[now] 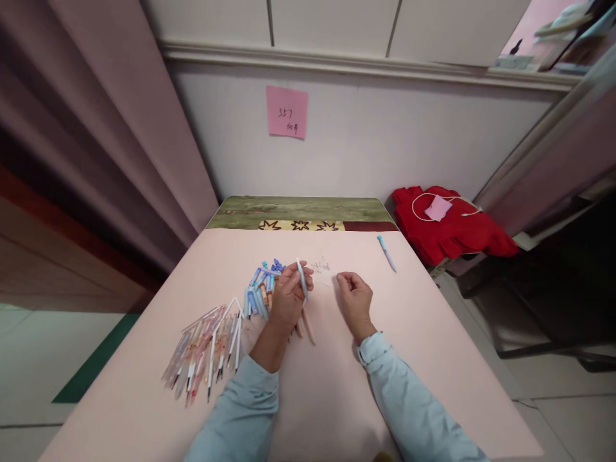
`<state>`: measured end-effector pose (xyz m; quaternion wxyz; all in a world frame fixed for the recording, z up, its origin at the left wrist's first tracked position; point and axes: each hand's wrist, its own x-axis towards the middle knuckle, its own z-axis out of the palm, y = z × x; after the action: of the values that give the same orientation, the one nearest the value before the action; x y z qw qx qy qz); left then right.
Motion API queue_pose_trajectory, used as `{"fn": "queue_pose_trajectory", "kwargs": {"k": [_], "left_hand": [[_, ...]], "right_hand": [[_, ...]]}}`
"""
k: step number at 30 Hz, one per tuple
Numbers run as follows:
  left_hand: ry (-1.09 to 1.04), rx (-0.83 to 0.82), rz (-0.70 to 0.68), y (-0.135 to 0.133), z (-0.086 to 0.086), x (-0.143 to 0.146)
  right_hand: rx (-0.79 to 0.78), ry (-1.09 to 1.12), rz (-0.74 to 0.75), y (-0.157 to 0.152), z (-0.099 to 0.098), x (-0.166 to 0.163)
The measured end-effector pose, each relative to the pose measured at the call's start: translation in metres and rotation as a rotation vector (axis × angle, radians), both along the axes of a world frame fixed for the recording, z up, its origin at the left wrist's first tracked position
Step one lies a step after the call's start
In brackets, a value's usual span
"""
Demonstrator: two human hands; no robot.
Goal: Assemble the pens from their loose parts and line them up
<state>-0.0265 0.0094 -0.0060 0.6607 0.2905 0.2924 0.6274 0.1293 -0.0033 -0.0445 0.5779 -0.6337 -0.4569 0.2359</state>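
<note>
My left hand is closed on a pale blue pen barrel, which it holds tilted, with a white tip pointing up and away. Just to its right, my right hand hovers over or rests on the table with its fingers curled and thumb pressed to the index finger; whether something small sits in that pinch I cannot make out. Small thin parts, perhaps springs, lie scattered beyond the hands. Beside and partly behind my left hand is a pile of blue and brown pen parts. Peach-coloured barrels lie under the left wrist.
Many pen refills are heaped at the left of the pink-covered table. One blue pen lies alone at the far right. Past the table's right edge is a red cloth with a white cable. A pink note sticks to the wall.
</note>
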Motion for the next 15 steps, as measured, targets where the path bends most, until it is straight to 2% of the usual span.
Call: {"fn": "queue_pose_trajectory", "kwargs": {"k": [3,8,15], "left_hand": [[-0.003,-0.004,0.056,0.0022,-0.0002,-0.0003],[0.046,0.004,0.11,0.0039,-0.0009,0.0018],[0.094,-0.015,0.085,0.0008,-0.0031,0.0052]], "right_hand": [[0.01,0.091,-0.048,0.0051,0.0002,-0.0001],[0.018,0.094,-0.037,0.0095,-0.0016,0.0008],[0.038,0.124,-0.005,0.0065,0.0021,0.0032]]}}
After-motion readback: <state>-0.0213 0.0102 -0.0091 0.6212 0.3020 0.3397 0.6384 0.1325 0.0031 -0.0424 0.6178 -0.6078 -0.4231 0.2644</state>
